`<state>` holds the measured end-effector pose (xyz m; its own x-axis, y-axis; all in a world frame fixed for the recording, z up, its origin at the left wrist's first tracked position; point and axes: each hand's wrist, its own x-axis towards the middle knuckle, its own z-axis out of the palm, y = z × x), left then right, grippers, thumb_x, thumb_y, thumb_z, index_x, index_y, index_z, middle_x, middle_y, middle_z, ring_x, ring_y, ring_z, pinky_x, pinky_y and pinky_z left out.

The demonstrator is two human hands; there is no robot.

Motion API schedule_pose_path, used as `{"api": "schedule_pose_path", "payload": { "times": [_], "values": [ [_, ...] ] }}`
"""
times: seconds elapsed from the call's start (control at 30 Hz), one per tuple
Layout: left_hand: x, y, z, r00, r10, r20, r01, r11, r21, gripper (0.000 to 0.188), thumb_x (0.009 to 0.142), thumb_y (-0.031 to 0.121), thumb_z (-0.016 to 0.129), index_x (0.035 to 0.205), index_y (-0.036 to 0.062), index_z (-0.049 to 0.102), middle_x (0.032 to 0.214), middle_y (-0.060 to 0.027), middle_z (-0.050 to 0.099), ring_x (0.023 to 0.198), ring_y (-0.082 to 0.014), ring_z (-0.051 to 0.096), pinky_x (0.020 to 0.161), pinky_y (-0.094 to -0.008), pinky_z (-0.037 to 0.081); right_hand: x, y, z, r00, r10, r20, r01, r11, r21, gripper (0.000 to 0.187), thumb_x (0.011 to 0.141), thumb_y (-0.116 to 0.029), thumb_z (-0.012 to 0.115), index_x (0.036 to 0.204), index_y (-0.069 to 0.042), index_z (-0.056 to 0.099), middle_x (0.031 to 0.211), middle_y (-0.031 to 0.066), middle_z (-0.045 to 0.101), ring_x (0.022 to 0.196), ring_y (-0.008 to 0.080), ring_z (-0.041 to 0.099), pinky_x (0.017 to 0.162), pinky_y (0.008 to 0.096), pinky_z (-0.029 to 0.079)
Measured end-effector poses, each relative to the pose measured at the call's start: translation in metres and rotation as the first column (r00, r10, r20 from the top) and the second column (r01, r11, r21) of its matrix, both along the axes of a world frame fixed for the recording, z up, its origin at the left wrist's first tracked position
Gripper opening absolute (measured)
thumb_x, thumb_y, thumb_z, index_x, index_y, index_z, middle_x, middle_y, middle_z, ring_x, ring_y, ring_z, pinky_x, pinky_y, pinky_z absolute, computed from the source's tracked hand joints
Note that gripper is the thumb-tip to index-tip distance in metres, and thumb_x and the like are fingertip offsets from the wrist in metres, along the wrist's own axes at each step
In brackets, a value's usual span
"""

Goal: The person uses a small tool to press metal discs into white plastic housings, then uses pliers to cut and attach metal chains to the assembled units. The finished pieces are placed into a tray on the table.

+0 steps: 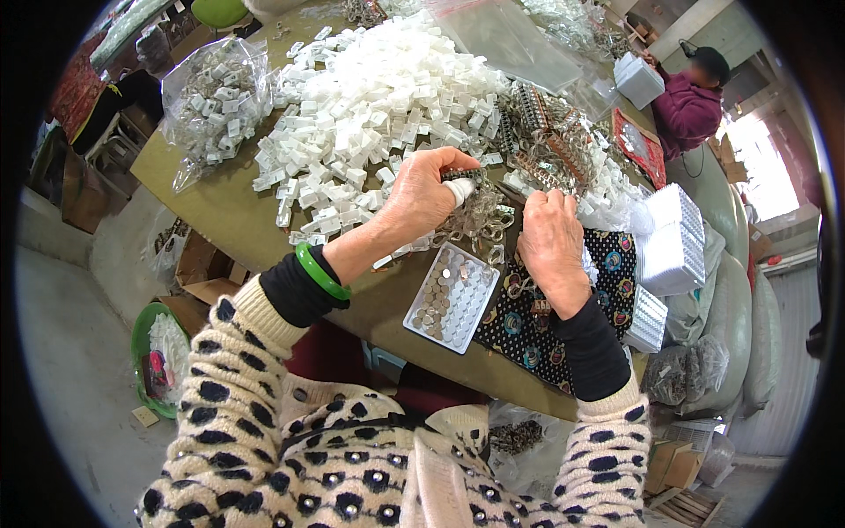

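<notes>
My left hand (424,192), with a white wrap on one finger, pinches a dark strip (459,175) lined with small pieces. Below that strip lies a tangle of small metal rings and clear bits (475,218). My right hand (552,242) is just to the right, its fingers curled shut. A thin dark pointed end (510,191) shows by its fingertips, but what the hand holds is mostly hidden. Nearer to me, a white tray (481,308) of round pockets carries several small silvery discs (433,295). Dark patterned cloth (528,339) lies under my right wrist.
A large heap of small white plastic cases (378,97) covers the table's middle. To its left stands a clear bag of parts (220,97). More strips (546,123) lie beyond my hands. Stacked white trays (671,238) are at the right. A person in purple (687,114) works at the far right.
</notes>
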<state>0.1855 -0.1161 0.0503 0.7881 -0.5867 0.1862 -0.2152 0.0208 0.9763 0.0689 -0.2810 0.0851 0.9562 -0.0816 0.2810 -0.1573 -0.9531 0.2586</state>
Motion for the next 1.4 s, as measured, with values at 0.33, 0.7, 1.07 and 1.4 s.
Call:
{"api": "schedule_pose_path", "payload": {
  "times": [0.33, 0.7, 1.07, 1.4],
  "values": [
    [-0.006, 0.002, 0.008, 0.998, -0.014, 0.06, 0.011, 0.999, 0.05, 0.025, 0.084, 0.002, 0.067, 0.109, 0.0004, 0.068, 0.09, -0.0025, 0.068, 0.078, -0.007, 0.057, 0.072, -0.0238, 0.048, 0.002, 0.007, -0.005, 0.997, 0.073, 0.0, -0.073, 0.997, -0.034, 0.01, 0.075, -0.001, 0.064, 0.084, -0.001, 0.059, 0.084, 0.013, 0.061, 0.083, 0.028, 0.064, 0.063, 0.0322, 0.057],
    [-0.007, -0.008, -0.001, 0.994, 0.103, 0.032, -0.102, 0.994, -0.026, 0.024, 0.087, 0.003, 0.066, 0.11, -0.0021, 0.065, 0.094, -0.0052, 0.069, 0.082, -0.0095, 0.061, 0.072, -0.0243, 0.05, 0.007, -0.002, -0.009, 0.999, -0.04, 0.007, 0.041, 0.993, -0.112, 0.013, 0.074, -0.001, 0.065, 0.085, 0.001, 0.059, 0.084, 0.0148, 0.061, 0.085, 0.0271, 0.063, 0.066, 0.0313, 0.056],
    [-0.004, -0.003, 0.005, 0.972, -0.046, -0.23, 0.03, 0.997, -0.071, 0.025, 0.089, 0.005, 0.067, 0.113, -0.0007, 0.067, 0.087, -0.0006, 0.067, 0.072, -0.005, 0.057, 0.064, -0.0207, 0.048, 0.0, 0.001, -0.005, 0.998, 0.057, 0.004, -0.057, 0.99, 0.13, 0.019, 0.07, 0.003, 0.063, 0.088, 0.003, 0.058, 0.091, 0.0182, 0.059, 0.09, 0.0334, 0.06, 0.072, 0.0386, 0.055],
    [-0.009, -0.003, 0.007, 0.921, 0.188, 0.341, -0.201, 0.98, 0.003, 0.024, 0.085, 0.004, 0.069, 0.109, 0.0, 0.07, 0.085, -0.0026, 0.068, 0.07, -0.0046, 0.058, 0.061, -0.0229, 0.048, 0.007, 0.012, -0.01, 1.0, 0.027, 0.008, -0.027, 0.998, -0.05, 0.008, 0.075, -0.002, 0.063, 0.081, 0.0, 0.059, 0.084, 0.014, 0.063, 0.08, 0.0273, 0.065, 0.062, 0.0325, 0.056]
  ]
}}
